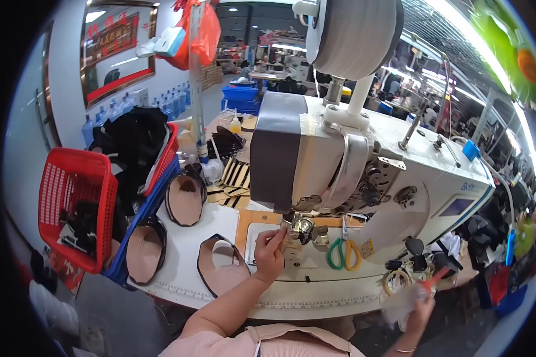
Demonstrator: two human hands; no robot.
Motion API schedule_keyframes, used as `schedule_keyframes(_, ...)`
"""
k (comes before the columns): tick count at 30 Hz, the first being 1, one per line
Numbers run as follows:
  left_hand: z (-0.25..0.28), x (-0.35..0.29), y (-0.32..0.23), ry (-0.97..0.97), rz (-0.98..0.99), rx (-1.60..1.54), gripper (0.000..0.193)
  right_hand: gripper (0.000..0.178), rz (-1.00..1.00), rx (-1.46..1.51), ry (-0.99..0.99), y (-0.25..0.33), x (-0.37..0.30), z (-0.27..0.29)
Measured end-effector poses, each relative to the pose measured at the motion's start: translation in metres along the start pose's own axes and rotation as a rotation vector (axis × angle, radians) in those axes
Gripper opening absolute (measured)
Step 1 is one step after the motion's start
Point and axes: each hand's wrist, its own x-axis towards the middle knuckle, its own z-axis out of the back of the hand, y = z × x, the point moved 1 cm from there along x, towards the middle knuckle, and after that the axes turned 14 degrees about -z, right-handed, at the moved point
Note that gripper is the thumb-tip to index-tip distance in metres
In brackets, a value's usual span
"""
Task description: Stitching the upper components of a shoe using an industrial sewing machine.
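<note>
The left hand (269,253) reaches over the table's front edge to the sewing machine (441,154), thumb and fingers drawn close together at the metal parts (304,229) beneath the head; I cannot tell whether they pinch anything. The right hand (420,312) is low at the right, just outside the table's front right corner, its fingers curled and smeared by blur; a red thing (436,278) and a pale blurred thing (399,304) show against it, and I cannot tell which of them it has hold of. The machine stands on the right half of the table (184,238), a large grey roll (357,38) mounted above it. Scissors (343,256) with one green and one yellow handle lie to the right of the left hand, handles toward the front edge. Toward the table's left edge are three dark-rimmed, pinkish shoe pieces: one (186,199) farther back, one (144,253) near the front left corner, and one (226,276) by the front edge, beside the left forearm. Behind them lies a spread of black-and-cream strips (236,174). A measuring tape (307,304) follows the front edge, and pale rings (394,281) sit near its right end. Beyond the left edge, a red basket (109,208) tilts beside a blue crate (119,262) and heaped black material (128,140)
</note>
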Motion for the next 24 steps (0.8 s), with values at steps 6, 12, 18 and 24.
schedule_keyframes(6, 0.007, -0.002, 0.006, 0.095, 0.038, -0.031, 0.045, 0.052, -0.458, 0.146, 0.816, 0.018, -0.026, -0.198)
schedule_keyframes(12, 0.008, -0.004, 0.007, 0.137, 0.081, -0.083, 0.046, 0.039, -0.999, 0.737, 0.862, 0.005, -0.002, -0.241)
schedule_keyframes(18, 0.005, -0.001, 0.003, 0.128, 0.102, -0.106, 0.05, 0.058, -0.912, 0.906, 0.822, -0.015, 0.008, -0.236)
schedule_keyframes(24, 0.016, -0.001, 0.008, 0.112, 0.099, -0.111, 0.052, 0.055, -0.89, 0.934, 0.841, -0.021, 0.014, -0.247)
